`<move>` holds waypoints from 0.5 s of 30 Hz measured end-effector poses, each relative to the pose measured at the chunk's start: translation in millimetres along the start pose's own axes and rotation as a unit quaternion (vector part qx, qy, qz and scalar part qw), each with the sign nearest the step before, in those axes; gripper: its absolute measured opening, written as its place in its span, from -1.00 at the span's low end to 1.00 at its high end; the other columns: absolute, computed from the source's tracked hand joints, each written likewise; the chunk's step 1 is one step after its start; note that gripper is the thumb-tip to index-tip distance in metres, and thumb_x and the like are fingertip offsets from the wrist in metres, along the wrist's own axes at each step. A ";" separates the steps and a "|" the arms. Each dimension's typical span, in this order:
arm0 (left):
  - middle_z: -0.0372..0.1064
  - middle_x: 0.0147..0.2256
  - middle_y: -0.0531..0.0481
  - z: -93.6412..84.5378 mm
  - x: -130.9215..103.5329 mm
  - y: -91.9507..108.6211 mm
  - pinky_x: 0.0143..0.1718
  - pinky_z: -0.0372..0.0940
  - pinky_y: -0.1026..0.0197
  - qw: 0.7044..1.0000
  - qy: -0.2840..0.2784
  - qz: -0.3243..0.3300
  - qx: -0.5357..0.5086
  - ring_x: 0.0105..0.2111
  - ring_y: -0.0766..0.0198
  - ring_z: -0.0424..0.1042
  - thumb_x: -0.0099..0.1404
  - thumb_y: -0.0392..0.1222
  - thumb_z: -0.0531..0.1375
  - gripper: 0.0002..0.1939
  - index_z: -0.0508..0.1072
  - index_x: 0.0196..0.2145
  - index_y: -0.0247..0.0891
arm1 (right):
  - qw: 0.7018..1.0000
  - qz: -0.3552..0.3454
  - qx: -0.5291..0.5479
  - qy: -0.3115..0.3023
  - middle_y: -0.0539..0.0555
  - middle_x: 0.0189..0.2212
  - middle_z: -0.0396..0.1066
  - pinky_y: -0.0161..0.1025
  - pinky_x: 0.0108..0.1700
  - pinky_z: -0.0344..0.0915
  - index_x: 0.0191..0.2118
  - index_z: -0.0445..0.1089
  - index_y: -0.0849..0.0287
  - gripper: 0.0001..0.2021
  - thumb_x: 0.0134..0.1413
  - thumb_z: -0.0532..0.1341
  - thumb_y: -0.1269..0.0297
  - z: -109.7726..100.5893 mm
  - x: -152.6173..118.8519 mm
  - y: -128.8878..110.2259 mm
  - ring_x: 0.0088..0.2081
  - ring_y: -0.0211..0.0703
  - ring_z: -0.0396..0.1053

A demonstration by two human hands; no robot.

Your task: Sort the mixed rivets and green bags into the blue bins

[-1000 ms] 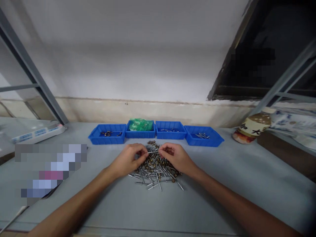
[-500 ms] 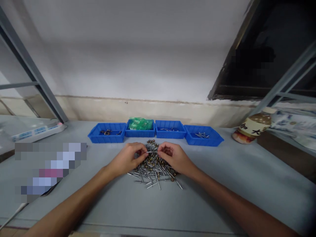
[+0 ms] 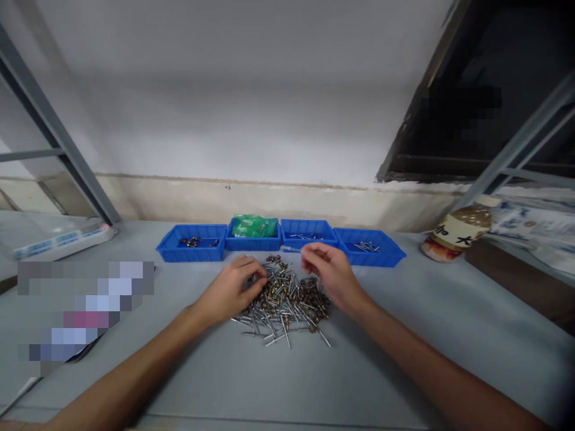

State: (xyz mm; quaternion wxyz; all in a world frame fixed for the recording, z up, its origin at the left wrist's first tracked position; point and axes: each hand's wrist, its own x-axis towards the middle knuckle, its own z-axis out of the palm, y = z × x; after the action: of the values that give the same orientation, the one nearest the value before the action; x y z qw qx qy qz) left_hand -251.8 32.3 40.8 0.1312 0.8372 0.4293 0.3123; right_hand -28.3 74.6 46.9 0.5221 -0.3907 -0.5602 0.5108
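Note:
A loose heap of silver pop rivets and brass-coloured screw-like pieces (image 3: 287, 305) lies on the table before me. My right hand (image 3: 330, 272) is raised over the heap's far right side, pinching one pop rivet (image 3: 291, 248) that points left, in front of a blue bin. At the heap's left edge rests my left hand (image 3: 236, 284), its fingers curved and the thumb a little apart, with nothing visible between them. Behind the heap stands a row of blue bins: a left bin (image 3: 191, 252) with brass-coloured pieces, one with a green bag (image 3: 255, 226), and two with silver rivets (image 3: 368, 246).
To the right stand a bottle (image 3: 460, 230) with a pale label and a plastic package (image 3: 534, 230). On the left are a white power strip (image 3: 65, 242) and a blurred-out flat object (image 3: 90, 317). A wall (image 3: 269, 131) closes off the back.
My right hand has moved away from the left hand, up and to the right, taking the pop rivet along. The left hand has let go of it and stays beside the heap.

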 end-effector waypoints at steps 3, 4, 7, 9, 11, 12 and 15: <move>0.35 -0.16 -0.06 3.5 -0.8 -5.1 -0.04 0.24 0.02 0.999 0.001 0.007 0.034 -0.10 0.13 0.29 0.35 -0.25 0.12 -0.90 0.42 -0.20 -0.21 | 0.993 0.014 0.065 0.095 0.06 -0.40 0.44 -0.28 -0.33 0.36 -0.35 0.40 0.16 -0.89 0.03 0.26 0.24 -9.8 16.3 -4.0 -0.38 -0.23 0.41; 0.32 -0.10 -0.08 4.5 -1.4 -6.3 0.01 0.22 -0.01 0.999 -0.005 0.004 0.045 -0.06 0.10 0.27 0.35 -0.23 0.13 -0.87 0.41 -0.15 -0.19 | 0.991 0.020 0.076 0.105 0.09 -0.33 0.47 -0.26 -0.29 0.39 -0.32 0.41 0.15 -0.90 0.05 0.24 0.26 -12.6 19.2 -4.9 -0.32 -0.21 0.45; 0.24 0.02 -0.11 5.9 -3.1 -7.2 0.09 0.15 -0.13 0.996 -0.033 -0.020 0.076 0.05 0.03 0.21 0.35 -0.18 0.14 -0.77 0.39 -0.03 -0.14 | 0.986 0.065 0.121 0.099 0.15 -0.17 0.51 -0.21 -0.18 0.43 -0.24 0.45 0.16 -0.87 0.03 0.23 0.36 -18.0 18.3 -5.1 -0.19 -0.13 0.49; 0.23 0.07 -0.11 5.6 -3.6 -6.1 0.10 0.12 -0.17 0.995 -0.049 -0.035 0.085 0.09 0.00 0.19 0.37 -0.14 0.12 -0.74 0.38 0.01 -0.11 | 0.987 0.086 0.117 0.069 0.16 -0.15 0.52 -0.19 -0.20 0.43 -0.24 0.47 0.17 -0.86 0.02 0.24 0.38 -19.2 13.4 -2.5 -0.20 -0.11 0.50; 0.22 0.10 -0.09 5.2 -3.8 -4.9 0.12 0.11 -0.18 0.994 -0.060 -0.040 0.086 0.12 0.00 0.18 0.39 -0.11 0.10 -0.72 0.36 0.05 -0.08 | 0.996 0.068 0.050 0.036 0.14 -0.20 0.53 -0.20 -0.25 0.41 -0.25 0.49 0.17 -0.86 0.04 0.24 0.34 -19.5 9.3 2.1 -0.25 -0.12 0.49; 0.22 0.12 -0.08 5.3 -3.9 -4.6 0.12 0.11 -0.17 0.993 -0.065 -0.039 0.086 0.14 0.00 0.17 0.40 -0.10 0.09 -0.70 0.34 0.07 -0.06 | 0.999 0.044 -0.006 0.021 0.13 -0.23 0.53 -0.21 -0.27 0.40 -0.25 0.49 0.16 -0.86 0.05 0.23 0.32 -19.5 8.2 4.9 -0.25 -0.13 0.48; 0.20 0.17 -0.05 6.0 -4.6 -5.4 0.14 0.08 -0.19 0.992 -0.077 -0.037 0.098 0.16 0.00 0.16 0.41 -0.09 0.08 -0.65 0.29 0.13 -0.01 | 0.976 -0.045 -0.208 -0.039 0.10 -0.26 0.54 -0.19 -0.22 0.37 -0.26 0.51 0.15 -0.86 0.07 0.22 0.32 -20.3 7.9 11.9 -0.22 -0.13 0.45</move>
State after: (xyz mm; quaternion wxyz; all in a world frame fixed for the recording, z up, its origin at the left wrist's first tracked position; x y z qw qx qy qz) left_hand -253.5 32.2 31.6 0.0929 0.8509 0.4775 0.1984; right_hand -10.6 87.7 35.3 0.4296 -0.4450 -0.6908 0.3744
